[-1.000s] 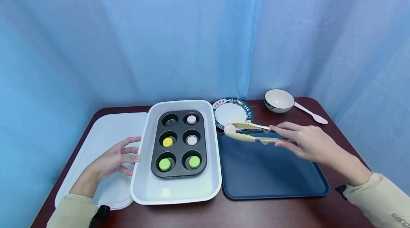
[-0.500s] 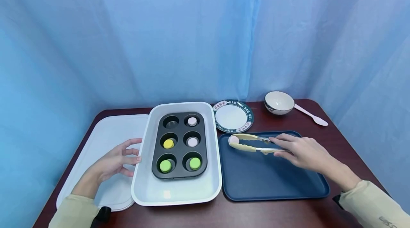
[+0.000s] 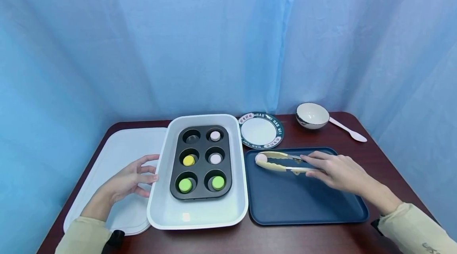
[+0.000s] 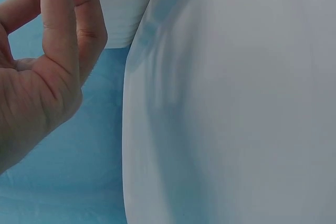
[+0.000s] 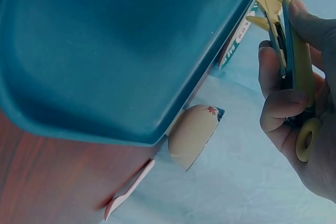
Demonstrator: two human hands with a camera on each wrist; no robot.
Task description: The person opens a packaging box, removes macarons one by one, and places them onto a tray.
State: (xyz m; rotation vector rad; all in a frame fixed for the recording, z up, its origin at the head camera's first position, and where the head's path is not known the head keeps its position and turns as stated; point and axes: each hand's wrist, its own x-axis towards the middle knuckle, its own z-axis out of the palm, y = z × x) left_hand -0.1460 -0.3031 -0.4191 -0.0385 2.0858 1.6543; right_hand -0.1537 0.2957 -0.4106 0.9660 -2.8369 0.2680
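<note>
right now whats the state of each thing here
tongs: squeezed on a pink piece
right hand: grips the tongs
left hand: touches the white dish
muffin pan: five cups filled, one empty
plate: empty
blue tray: flat on table

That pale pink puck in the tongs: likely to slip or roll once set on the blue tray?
The pink puck looks small and smooth, pinched only at the tongs tips, so it may slip. Its flat faces, like those in the muffin tin, suggest it sits without rolling on the level blue tray.
</note>
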